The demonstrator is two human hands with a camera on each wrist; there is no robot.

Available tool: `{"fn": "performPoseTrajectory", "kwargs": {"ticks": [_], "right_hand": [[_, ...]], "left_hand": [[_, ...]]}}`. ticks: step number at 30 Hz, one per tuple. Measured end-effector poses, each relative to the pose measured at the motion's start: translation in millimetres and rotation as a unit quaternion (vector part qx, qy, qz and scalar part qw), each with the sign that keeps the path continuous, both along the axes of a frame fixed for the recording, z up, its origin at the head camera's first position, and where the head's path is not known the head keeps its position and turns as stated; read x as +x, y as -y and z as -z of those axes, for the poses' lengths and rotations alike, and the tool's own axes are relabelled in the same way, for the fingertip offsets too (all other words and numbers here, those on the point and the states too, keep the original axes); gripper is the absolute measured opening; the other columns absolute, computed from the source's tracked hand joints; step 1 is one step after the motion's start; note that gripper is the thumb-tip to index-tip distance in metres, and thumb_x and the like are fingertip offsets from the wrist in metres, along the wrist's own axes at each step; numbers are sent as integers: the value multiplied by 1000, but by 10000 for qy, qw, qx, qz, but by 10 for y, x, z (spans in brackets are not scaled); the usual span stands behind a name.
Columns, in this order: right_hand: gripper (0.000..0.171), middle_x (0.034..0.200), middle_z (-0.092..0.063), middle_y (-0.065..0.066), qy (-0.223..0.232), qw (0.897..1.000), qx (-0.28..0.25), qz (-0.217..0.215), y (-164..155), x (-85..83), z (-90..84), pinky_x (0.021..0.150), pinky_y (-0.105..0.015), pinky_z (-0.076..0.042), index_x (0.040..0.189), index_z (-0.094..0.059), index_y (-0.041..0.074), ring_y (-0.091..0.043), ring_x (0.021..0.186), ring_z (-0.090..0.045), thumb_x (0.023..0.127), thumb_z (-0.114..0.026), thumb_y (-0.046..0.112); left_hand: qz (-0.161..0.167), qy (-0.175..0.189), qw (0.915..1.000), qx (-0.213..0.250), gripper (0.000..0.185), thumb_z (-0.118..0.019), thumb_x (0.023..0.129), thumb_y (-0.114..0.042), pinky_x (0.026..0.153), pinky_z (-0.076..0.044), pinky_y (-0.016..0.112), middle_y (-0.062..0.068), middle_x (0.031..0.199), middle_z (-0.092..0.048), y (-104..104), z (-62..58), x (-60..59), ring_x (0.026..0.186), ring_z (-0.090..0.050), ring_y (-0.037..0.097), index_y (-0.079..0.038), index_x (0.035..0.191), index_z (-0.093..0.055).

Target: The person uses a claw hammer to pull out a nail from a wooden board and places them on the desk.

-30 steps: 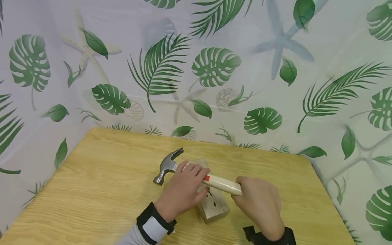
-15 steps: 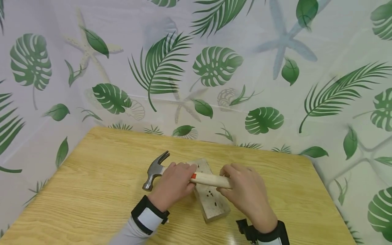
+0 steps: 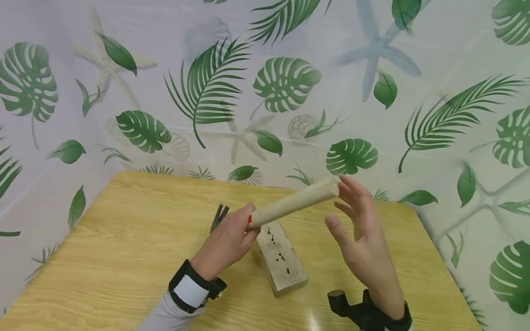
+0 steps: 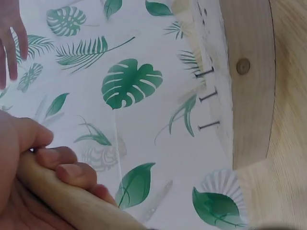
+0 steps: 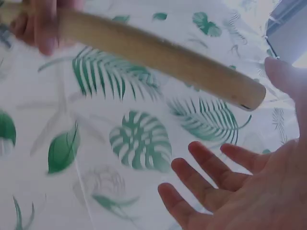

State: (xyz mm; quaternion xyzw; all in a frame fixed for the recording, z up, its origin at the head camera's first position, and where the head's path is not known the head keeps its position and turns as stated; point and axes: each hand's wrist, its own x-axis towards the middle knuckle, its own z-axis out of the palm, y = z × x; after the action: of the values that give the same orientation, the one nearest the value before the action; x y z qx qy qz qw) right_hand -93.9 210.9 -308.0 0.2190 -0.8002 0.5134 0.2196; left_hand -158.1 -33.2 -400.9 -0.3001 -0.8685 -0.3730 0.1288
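The left hand (image 3: 227, 241) grips the hammer (image 3: 290, 202) near its head, over the middle of the table (image 3: 124, 239), handle tilted up toward the far right corner. The right hand (image 3: 360, 239) is spread open beside the handle's end, holding nothing. The nailed block (image 3: 281, 259) lies just below. To do this well, I would close the right hand low on the handle before the left lets go.

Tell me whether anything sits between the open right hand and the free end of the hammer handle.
Nothing visible does. The right hand is open, fingers spread, beside the free end of the hammer handle, with only air between them in the right wrist view. The left hand grips the handle at its other end, above the wooden block.
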Motion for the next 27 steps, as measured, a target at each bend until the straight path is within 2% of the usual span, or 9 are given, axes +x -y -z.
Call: {"fn": "performPoseTrajectory", "kwargs": {"ticks": [6, 9, 11, 14, 16, 20, 22, 24, 27], "right_hand": [[58, 136, -61, -9, 594, 9915, -807, -834, 378, -79, -35, 107, -32, -43, 147, -48, 13, -25, 129, -57, 94, -65, -4], [28, 116, -69, -12, 532, 9823, -1427, -1092, 563, -139, -18, 103, -38, -47, 126, -59, 3, -29, 116, -64, 99, -61, 1], [12, 99, -69, -10, 365, 9757, -1831, -1149, 653, -163, 6, 98, -41, -51, 112, -57, -4, -28, 102, -69, 103, -55, 4], [17, 79, -59, -6, -68, 9674, -2279, -1099, 752, -179, 43, 87, -42, -56, 97, -48, -6, -24, 80, -67, 107, -47, 7], [21, 73, -50, -4, -343, 9629, -2450, -1081, 802, -177, 55, 75, -37, -55, 91, -44, -6, -20, 68, -59, 108, -44, 8], [30, 65, -38, -4, -1032, 9493, -2814, -948, 848, -160, 49, 52, -30, -43, 80, -39, -4, -15, 53, -41, 108, -41, 7], [32, 60, -36, -3, -1402, 9366, -3082, -907, 824, -149, 33, 43, -28, -35, 77, -37, -5, -13, 47, -36, 107, -42, 5], [34, 56, -34, -2, -1654, 9239, -3345, -852, 775, -138, 12, 37, -25, -28, 75, -37, -5, -11, 41, -32, 106, -45, 5], [35, 52, -32, -1, -1827, 9111, -3604, -814, 679, -125, -15, 33, -22, -22, 72, -37, -4, -9, 37, -28, 104, -49, 3]], "left_hand": [[486, 51, 9970, 604, 9, -61, 98, -5, 56, -41, 22, -1, 77, -47, -123, -31, 60, 66, -48, 9, -7, 98, -52], [645, 119, 9950, 755, 6, -59, 101, -7, 57, -42, 22, 0, 80, -50, -190, -31, 105, 67, -49, 9, -6, 102, -53], [701, 241, 9941, 790, 6, -58, 102, -10, 56, -42, 21, 0, 81, -51, -223, -20, 128, 66, -49, 10, -6, 105, -54], [825, 355, 9929, 776, 10, -59, 103, -13, 55, -43, 21, 0, 82, -52, -262, -7, 151, 64, -49, 9, -6, 109, -55], [980, 462, 9915, 717, 15, -60, 103, -15, 56, -43, 20, 0, 84, -52, -278, -12, 170, 64, -49, 8, -6, 114, -55], [1531, 462, 9854, 579, 22, -65, 101, -22, 61, -44, 20, -2, 89, -52, -285, -38, 206, 71, -50, 8, -11, 117, -54], [1749, 399, 9822, 563, 27, -68, 99, -29, 71, -49, 23, -3, 98, -55, -262, -44, 201, 83, -54, 9, -14, 119, -55], [1747, 316, 9825, 558, 34, -70, 97, -35, 83, -52, 29, -2, 108, -57, -220, -24, 163, 99, -56, 11, -16, 123, -56], [1212, 289, 9916, 341, 44, -68, 98, -36, 101, -49, 38, 1, 127, -58, -128, 63, 62, 121, -55, 17, -14, 134, -54]]}}
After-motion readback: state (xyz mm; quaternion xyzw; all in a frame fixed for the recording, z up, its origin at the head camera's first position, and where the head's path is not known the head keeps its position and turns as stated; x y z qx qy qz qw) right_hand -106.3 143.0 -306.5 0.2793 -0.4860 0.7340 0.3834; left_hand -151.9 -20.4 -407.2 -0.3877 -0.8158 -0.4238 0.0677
